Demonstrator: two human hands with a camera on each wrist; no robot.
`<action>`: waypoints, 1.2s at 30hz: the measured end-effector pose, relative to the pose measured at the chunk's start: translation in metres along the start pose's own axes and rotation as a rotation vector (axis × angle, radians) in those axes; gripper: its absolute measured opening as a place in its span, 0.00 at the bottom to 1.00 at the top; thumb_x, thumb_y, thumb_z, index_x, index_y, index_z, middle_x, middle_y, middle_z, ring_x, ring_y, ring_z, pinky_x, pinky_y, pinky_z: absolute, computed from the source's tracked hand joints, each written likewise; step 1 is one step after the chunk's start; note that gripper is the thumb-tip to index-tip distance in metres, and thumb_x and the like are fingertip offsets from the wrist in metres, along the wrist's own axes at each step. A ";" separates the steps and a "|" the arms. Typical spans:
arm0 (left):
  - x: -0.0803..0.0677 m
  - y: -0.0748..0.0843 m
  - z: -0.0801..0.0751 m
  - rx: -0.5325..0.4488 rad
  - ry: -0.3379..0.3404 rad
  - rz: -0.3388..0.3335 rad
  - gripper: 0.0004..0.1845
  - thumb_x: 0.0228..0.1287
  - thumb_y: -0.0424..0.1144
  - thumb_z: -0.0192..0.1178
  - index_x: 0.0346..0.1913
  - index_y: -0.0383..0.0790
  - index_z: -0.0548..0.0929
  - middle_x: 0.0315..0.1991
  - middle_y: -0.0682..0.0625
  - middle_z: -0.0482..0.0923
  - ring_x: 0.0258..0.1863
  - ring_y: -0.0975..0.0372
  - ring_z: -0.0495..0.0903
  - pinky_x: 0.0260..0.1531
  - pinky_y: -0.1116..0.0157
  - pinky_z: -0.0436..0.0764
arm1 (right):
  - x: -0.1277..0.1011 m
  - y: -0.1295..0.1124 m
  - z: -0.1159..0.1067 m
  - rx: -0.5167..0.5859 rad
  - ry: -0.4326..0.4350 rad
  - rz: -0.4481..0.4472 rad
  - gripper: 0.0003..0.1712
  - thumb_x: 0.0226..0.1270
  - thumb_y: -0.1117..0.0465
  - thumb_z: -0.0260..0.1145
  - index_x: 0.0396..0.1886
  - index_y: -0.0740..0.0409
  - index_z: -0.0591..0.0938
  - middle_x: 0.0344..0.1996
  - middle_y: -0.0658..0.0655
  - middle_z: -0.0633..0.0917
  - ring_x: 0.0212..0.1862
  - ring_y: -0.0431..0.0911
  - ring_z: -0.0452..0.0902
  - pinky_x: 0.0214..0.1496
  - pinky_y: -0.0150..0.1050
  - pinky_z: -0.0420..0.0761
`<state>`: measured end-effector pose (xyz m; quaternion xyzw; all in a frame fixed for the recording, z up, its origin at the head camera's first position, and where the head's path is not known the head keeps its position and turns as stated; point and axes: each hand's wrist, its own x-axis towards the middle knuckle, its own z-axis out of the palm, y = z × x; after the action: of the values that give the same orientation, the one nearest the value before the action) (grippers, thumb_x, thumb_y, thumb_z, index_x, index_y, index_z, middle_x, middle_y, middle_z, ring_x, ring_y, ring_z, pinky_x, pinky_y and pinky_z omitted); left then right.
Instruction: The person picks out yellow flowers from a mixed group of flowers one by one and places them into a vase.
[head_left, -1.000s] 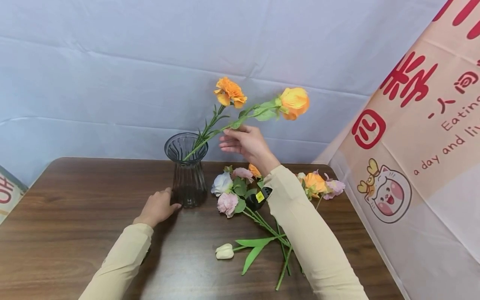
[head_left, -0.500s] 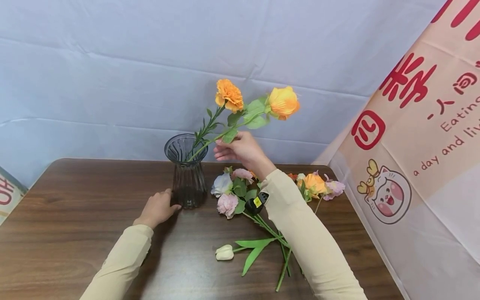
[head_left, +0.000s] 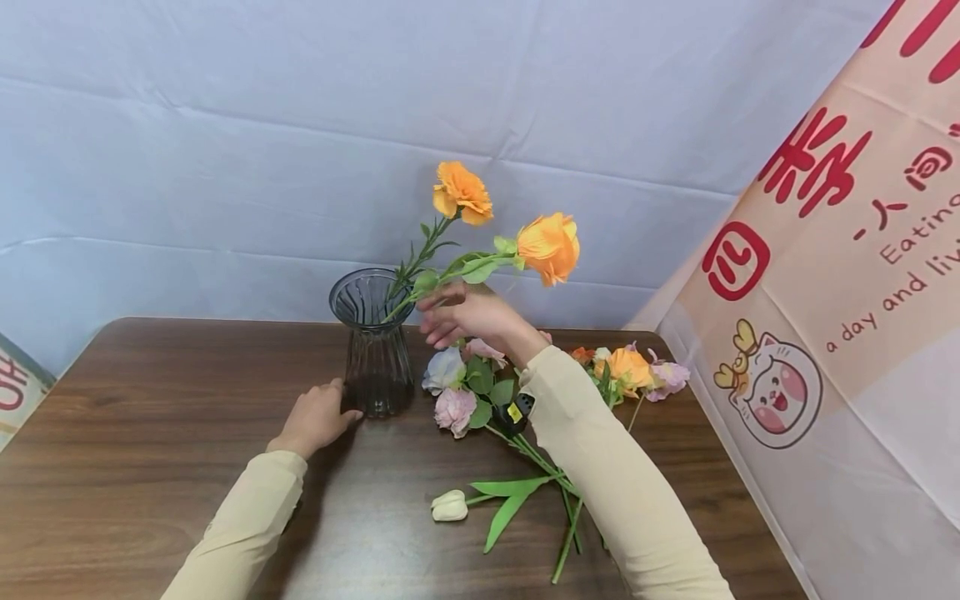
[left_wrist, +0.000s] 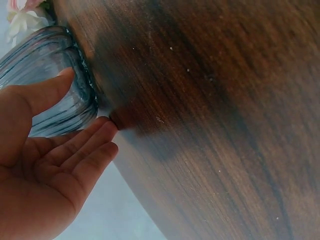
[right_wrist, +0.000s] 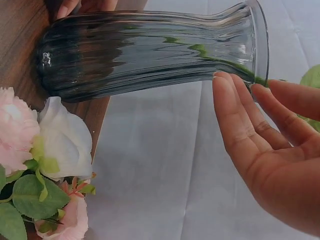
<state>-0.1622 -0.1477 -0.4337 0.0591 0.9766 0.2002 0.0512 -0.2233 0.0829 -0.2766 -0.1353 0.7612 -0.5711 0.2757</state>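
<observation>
Dark wood-grain table point(head_left: 165, 400) about the fingers point(left_wrist: 87, 162) of the left hand point(head_left: 313, 417).
Just beside those fingers, a ribbed, smoky glass vase point(head_left: 378, 375) stands upright; farther right lie pink flowers point(head_left: 454, 410) and a pale blue flower point(head_left: 444, 368), green stems point(head_left: 534, 454) trailing toward the near edge; right and nearer than the fingers, a white tulip point(head_left: 450, 505); farthest right of them, an orange flower point(head_left: 628, 367) touching a lilac flower point(head_left: 667, 375).

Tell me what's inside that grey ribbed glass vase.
Green stems of the ruffled orange flower and the rose-like orange flower reach into the vase. Its dark, ribbed glass obscures where their lower ends lie.
</observation>
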 end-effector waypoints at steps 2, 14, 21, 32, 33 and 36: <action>0.000 0.000 0.000 0.001 0.000 0.000 0.33 0.58 0.41 0.62 0.55 0.16 0.66 0.47 0.24 0.72 0.45 0.35 0.73 0.44 0.44 0.73 | -0.002 0.001 -0.001 0.006 0.008 -0.011 0.15 0.67 0.68 0.55 0.52 0.70 0.74 0.36 0.67 0.81 0.32 0.52 0.81 0.44 0.49 0.79; -0.001 -0.001 0.001 0.007 0.014 0.000 0.32 0.57 0.42 0.63 0.54 0.16 0.67 0.45 0.24 0.73 0.43 0.36 0.74 0.43 0.45 0.74 | -0.013 -0.002 -0.007 0.027 0.060 -0.064 0.14 0.64 0.70 0.57 0.48 0.73 0.75 0.36 0.69 0.82 0.39 0.62 0.79 0.41 0.47 0.81; -0.001 -0.002 0.002 0.013 0.023 0.009 0.32 0.57 0.42 0.63 0.53 0.17 0.67 0.44 0.25 0.74 0.42 0.37 0.75 0.42 0.45 0.74 | -0.019 -0.002 -0.014 -0.009 0.112 -0.030 0.12 0.62 0.70 0.59 0.45 0.73 0.76 0.32 0.66 0.82 0.31 0.53 0.82 0.37 0.45 0.82; -0.001 -0.001 0.002 0.005 0.032 0.015 0.30 0.57 0.41 0.63 0.52 0.17 0.68 0.44 0.26 0.74 0.42 0.37 0.75 0.42 0.44 0.74 | -0.037 0.010 -0.037 -0.023 0.191 0.023 0.15 0.63 0.69 0.58 0.47 0.73 0.76 0.34 0.66 0.82 0.35 0.55 0.81 0.39 0.47 0.81; -0.001 -0.001 0.002 0.004 0.032 0.014 0.30 0.57 0.41 0.63 0.52 0.17 0.68 0.44 0.26 0.74 0.42 0.37 0.75 0.42 0.44 0.74 | -0.039 0.011 -0.040 -0.026 0.197 0.023 0.15 0.63 0.68 0.58 0.47 0.73 0.76 0.34 0.66 0.82 0.35 0.56 0.81 0.39 0.46 0.82; -0.001 -0.001 0.002 0.002 0.034 0.015 0.30 0.57 0.41 0.63 0.52 0.17 0.68 0.43 0.26 0.74 0.42 0.36 0.75 0.42 0.44 0.74 | -0.045 0.017 -0.049 -0.033 0.212 0.010 0.15 0.62 0.67 0.59 0.46 0.72 0.77 0.33 0.66 0.83 0.35 0.55 0.81 0.39 0.46 0.81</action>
<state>-0.1613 -0.1482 -0.4361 0.0629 0.9771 0.2008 0.0330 -0.2132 0.1507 -0.2708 -0.0748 0.7960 -0.5684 0.1942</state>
